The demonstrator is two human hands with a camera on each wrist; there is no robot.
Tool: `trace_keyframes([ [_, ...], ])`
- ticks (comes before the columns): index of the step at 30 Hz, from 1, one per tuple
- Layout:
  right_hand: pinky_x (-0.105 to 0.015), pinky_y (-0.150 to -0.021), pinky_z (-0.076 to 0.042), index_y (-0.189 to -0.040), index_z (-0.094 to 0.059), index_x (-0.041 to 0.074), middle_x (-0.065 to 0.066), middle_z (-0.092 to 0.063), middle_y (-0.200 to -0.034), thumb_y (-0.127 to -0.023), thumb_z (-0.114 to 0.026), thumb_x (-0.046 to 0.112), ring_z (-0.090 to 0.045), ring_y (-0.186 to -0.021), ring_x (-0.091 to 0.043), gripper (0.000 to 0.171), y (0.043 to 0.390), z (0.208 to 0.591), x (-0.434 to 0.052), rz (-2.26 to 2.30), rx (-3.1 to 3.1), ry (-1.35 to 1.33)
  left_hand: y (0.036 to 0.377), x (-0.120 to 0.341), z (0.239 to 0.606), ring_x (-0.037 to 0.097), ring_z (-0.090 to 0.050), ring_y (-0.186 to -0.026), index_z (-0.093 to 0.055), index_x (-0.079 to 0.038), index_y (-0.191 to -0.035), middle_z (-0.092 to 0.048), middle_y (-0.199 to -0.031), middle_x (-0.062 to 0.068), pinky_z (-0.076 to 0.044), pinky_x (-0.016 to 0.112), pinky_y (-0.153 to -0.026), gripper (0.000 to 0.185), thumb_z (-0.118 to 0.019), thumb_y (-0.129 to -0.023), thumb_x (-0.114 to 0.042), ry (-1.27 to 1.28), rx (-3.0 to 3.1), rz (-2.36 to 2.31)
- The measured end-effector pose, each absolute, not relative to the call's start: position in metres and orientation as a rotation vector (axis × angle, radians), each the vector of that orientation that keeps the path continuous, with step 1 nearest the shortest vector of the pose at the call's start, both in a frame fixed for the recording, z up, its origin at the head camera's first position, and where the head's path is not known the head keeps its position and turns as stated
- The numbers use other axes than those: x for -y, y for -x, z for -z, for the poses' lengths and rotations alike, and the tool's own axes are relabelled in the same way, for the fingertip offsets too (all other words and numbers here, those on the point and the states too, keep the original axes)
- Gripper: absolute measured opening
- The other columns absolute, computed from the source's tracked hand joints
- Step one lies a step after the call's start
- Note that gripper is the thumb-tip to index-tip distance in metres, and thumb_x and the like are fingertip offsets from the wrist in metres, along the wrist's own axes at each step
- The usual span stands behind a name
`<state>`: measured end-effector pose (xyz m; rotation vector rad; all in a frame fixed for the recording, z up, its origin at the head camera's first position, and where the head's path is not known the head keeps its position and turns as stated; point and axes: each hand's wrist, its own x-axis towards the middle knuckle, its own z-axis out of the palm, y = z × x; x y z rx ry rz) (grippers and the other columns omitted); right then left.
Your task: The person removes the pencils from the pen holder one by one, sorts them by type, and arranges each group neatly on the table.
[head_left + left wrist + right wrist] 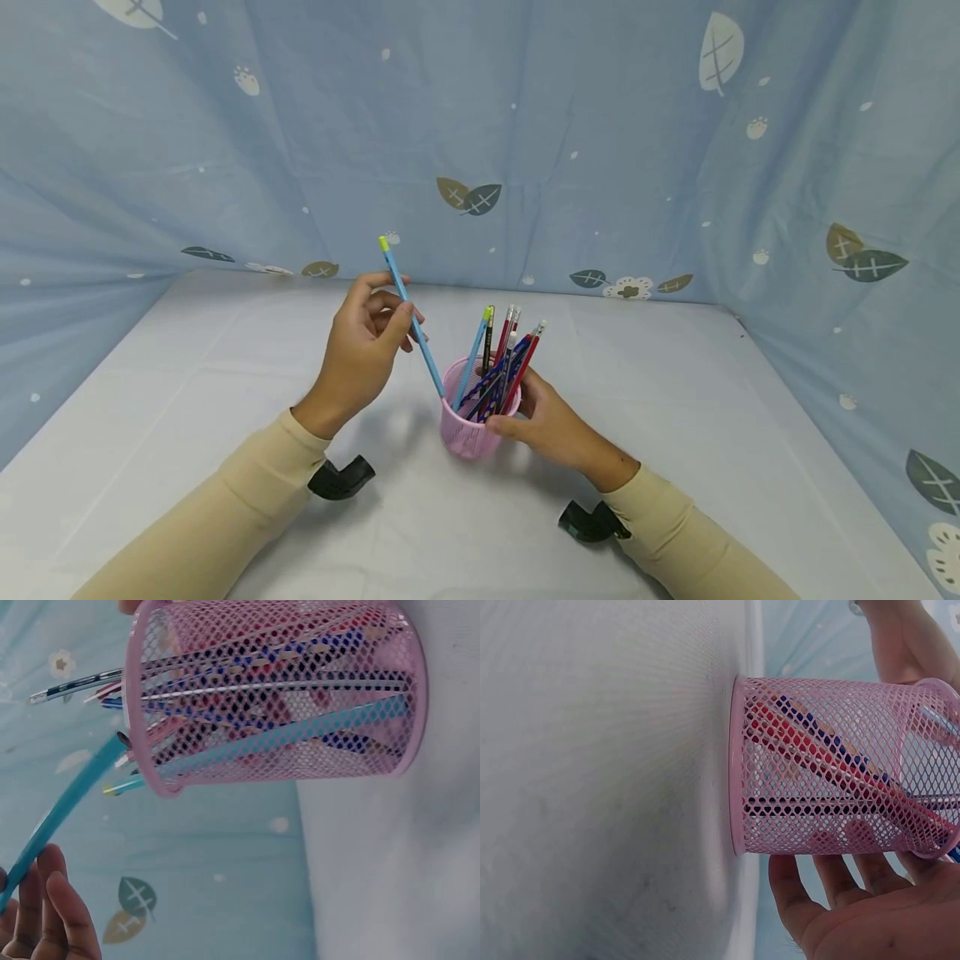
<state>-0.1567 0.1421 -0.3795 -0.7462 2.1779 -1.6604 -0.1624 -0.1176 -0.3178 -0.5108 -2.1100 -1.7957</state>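
Observation:
A pink mesh cup (467,429) stands on the white table and holds several pencils (504,358), red, blue and black. My right hand (525,412) grips the cup from its right side, thumb in front and fingers behind. In the right wrist view the fingers (832,881) lie along the cup's mesh wall (817,765). My left hand (401,321) pinches a light blue pencil (408,312) with a green end. It slants down to the right, with its lower tip at the cup's left rim. In the left wrist view that pencil (71,806) reaches the cup's rim (139,712).
The white table (675,433) is walled on three sides by a blue cloth with leaf prints (600,125). Black wrist mounts (341,479) (591,521) sit under both beige sleeves.

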Motion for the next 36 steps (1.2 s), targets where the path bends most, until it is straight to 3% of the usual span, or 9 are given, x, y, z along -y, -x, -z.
trace_keyframes([
  [8, -0.052, -0.117, -0.032, -0.157, -0.02, 0.009, -0.014, -0.038, -0.156, -0.089, -0.076, 0.036, -0.04, -0.144, -0.035, 0.092, 0.156, 0.379, -0.142, 1.66, -2.178, 0.741, 0.164, 0.12, 0.319, 0.014, -0.066, -0.068, -0.047, -0.005, -0.134, -0.065, -0.092, 0.012, -0.056, 0.026, -0.067, 0.034, -0.055, -0.103, -0.015, 0.468, 2.14, 1.793],
  [22, -0.053, -0.116, -0.033, -0.157, -0.021, 0.008, -0.015, -0.038, -0.155, -0.087, -0.077, 0.041, -0.041, -0.143, -0.035, 0.095, 0.156, 0.379, -0.142, 1.672, -2.17, 0.745, 0.171, 0.128, 0.32, 0.016, -0.066, -0.067, -0.05, -0.008, -0.132, -0.067, -0.094, 0.019, -0.051, 0.028, -0.066, 0.034, -0.059, -0.101, -0.02, 0.414, 2.374, 1.711],
  [28, -0.054, -0.116, -0.033, -0.156, -0.023, 0.008, -0.015, -0.039, -0.155, -0.087, -0.077, 0.041, -0.044, -0.141, -0.034, 0.094, 0.157, 0.381, -0.142, 1.684, -2.181, 0.765, 0.178, 0.135, 0.322, 0.019, -0.068, -0.07, -0.048, -0.005, -0.135, -0.068, -0.092, 0.013, -0.05, 0.033, -0.075, 0.04, -0.058, -0.101, -0.023, 0.371, 2.541, 1.69],
  [36, -0.055, -0.116, -0.033, -0.155, -0.026, 0.007, -0.015, -0.041, -0.154, -0.087, -0.077, 0.04, -0.045, -0.139, -0.034, 0.091, 0.158, 0.383, -0.142, 1.689, -2.181, 0.769, 0.182, 0.139, 0.326, 0.02, -0.069, -0.072, -0.051, -0.01, -0.13, -0.071, -0.088, 0.008, -0.051, 0.034, -0.072, 0.032, -0.057, -0.102, -0.023, 0.35, 2.671, 1.664],
])
